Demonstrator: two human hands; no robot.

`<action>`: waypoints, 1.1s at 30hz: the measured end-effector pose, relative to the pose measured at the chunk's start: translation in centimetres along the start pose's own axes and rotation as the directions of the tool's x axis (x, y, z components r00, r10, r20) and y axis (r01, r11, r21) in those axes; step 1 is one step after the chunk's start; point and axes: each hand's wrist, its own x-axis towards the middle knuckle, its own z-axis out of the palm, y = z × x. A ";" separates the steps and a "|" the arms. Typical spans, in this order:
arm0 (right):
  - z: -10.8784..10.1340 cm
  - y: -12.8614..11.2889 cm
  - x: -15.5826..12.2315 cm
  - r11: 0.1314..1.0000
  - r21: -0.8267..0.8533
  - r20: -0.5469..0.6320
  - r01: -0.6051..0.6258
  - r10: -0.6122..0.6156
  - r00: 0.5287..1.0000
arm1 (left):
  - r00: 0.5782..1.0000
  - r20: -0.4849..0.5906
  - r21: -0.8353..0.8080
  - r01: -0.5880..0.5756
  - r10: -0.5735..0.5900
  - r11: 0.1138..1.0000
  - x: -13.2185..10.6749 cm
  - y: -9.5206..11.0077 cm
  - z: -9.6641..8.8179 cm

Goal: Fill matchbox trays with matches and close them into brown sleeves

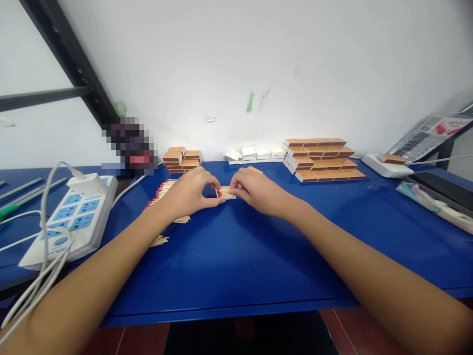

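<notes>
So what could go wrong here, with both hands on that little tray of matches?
The left hand and right hand pinch the tray of matches from both ends; too hard a squeeze might buckle it and spill the sticks. The left forearm passes over the loose matches, so it could sweep some off the table.

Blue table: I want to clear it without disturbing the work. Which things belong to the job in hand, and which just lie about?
In use: left hand and right hand on the match tray; loose matches; stacked matchboxes; white trays.
Lying about: power strip; green-handled tool; metal rods.
</notes>
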 end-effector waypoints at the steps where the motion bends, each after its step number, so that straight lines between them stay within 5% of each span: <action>1: -0.2 0.1 0.0 1.000 0.008 0.004 0.010 -0.010 1.000 | 1.000 0.000 -0.003 0.005 -0.005 1.000 0.0 0.0 0.0; 5: -2.0 2.0 0.2 1.000 0.022 -0.131 0.008 -0.005 0.991 | 1.000 0.013 -0.009 0.028 -0.027 1.000 -0.1 0.2 -0.1; 8: -3.6 5.1 0.3 0.981 -0.096 -0.275 -0.168 0.136 0.952 | 1.000 0.013 -0.017 0.029 -0.029 0.999 -0.1 0.3 -0.1; 13: -3.3 8.7 0.5 0.921 -0.275 -0.146 -0.275 0.242 0.959 | 0.999 -0.018 -0.035 0.046 -0.046 0.998 0.0 -0.1 -0.1; 19: -1.9 8.1 0.9 0.956 -0.189 -0.097 -0.226 0.211 0.973 | 0.995 -0.064 0.004 0.083 -0.083 0.996 0.1 -0.6 -0.5; 25: -3.3 6.4 0.6 0.986 0.150 0.020 -0.070 0.068 0.997 | 0.983 -0.140 0.033 0.124 -0.118 0.992 0.0 -0.7 -0.5; 33: -3.1 5.5 0.6 0.976 0.215 0.042 -0.044 0.036 0.998 | 0.974 -0.159 -0.036 0.155 -0.159 0.987 0.0 -0.4 -0.6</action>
